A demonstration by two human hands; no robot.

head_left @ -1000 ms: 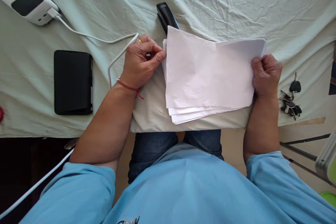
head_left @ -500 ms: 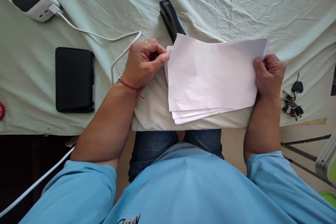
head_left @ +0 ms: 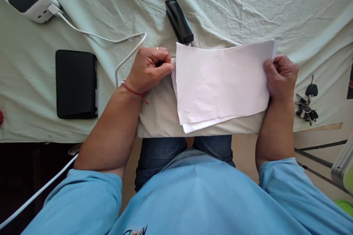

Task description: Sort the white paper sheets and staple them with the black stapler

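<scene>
Between my two hands is a small stack of white paper sheets, its layers slightly out of line along the left and lower edges. My left hand pinches the left edge of the sheets between thumb and bent fingers. At the opposite edge, my right hand grips the stack near its upper right corner, thumb on top and fingers folded behind. A black stapler lies on the cloth just beyond the upper left corner of the paper, its near end beside the paper's top edge.
A pale green cloth covers the table. A black tablet-like device lies left, beside a white cable plugged into a white power strip. Keys lie right. The table's front edge runs close to my body.
The left side of the paper has come slightly down toward me, uncovering the near end of the stapler. My left hand has shifted a little down and left; both hands keep their hold.
</scene>
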